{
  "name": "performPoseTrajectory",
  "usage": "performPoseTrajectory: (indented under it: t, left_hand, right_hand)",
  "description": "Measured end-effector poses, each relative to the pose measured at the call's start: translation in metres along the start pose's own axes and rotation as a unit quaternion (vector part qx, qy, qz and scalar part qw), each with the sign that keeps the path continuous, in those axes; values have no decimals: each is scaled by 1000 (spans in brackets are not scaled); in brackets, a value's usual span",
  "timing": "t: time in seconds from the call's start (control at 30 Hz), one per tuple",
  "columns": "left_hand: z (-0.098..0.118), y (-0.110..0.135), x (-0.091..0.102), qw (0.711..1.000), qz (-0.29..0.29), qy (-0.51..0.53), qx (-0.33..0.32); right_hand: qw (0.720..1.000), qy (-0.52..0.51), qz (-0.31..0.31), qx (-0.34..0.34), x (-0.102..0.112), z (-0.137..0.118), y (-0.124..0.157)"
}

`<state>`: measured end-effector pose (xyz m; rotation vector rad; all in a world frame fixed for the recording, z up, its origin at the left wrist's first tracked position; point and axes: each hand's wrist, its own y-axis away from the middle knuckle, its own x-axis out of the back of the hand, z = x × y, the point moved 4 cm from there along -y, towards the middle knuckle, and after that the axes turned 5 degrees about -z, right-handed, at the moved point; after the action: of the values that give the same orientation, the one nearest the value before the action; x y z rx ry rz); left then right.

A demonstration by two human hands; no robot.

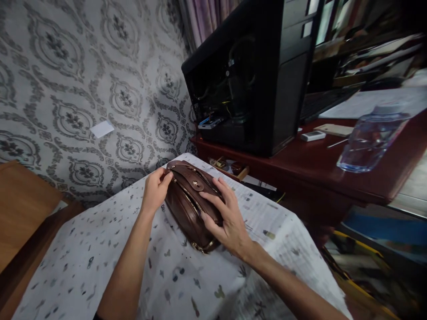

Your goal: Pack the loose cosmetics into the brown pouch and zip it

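A brown leather handbag [180,209] lies on the cloth-covered surface, with gold zippers and a round gold fitting on its flap. Along its near side runs a zipper [191,200] whose gold teeth are visible. My left hand [156,189] pinches the bag's far left end, thumb against fingers, beside that zipper; the exact bit between the fingertips is hidden. Across the right side of the bag rests my right hand [228,218], its fingers spread and touching the leather near the zipper and flap.
A patterned white cloth [133,275] lies under the bag. To the right stands a dark red desk [320,164] with a black computer case [260,89], a clear plastic bottle [370,138] and a small white device [312,136]. An open drawer [245,173] sits below. Patterned wallpaper [73,66] rises behind.
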<state>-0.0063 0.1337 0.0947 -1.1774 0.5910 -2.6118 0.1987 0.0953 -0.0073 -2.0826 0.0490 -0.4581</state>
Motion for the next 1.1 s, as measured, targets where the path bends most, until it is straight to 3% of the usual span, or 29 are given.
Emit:
performPoseTrajectory:
  t: [0.1, 0.2, 0.3, 0.4, 0.5, 0.67, 0.73, 0.87, 1.1]
  left_hand:
    - [16, 12, -2, 1000, -16, -9, -14]
    - [36, 27, -2, 993, -13, -105, -57]
    - [42, 33, -2, 989, -8, -132, -64]
    - [33, 23, -2, 997, 2, -74, -24]
    - [30, 2, -6, 998, -5, -44, -47]
    - [42, -31, -27, 989, -121, -75, -28]
    - [47, -37, -34, 984, -136, -115, -8]
    - [53, -43, -40, 983, -84, -163, 9]
    - [53, -40, -41, 996, -30, -85, 27]
  right_hand:
    - [1000, -2, -5, -6, -1, 0, 0]
    - [1000, -15, -17, -15, 0, 1, 1]
    - [997, -58, -33, -38, 4, 4, 2]
    - [991, -108, -26, -77, 8, 6, 6]
    - [988, -112, 2, -111, 9, 9, 12]
    - [989, -92, 7, -118, 6, 11, 16]
    - [991, -72, 0, -112, 7, 11, 14]
    - [997, -14, -26, -66, 5, 6, 10]
    - [996, 86, -11, -11, -12, 4, 7]
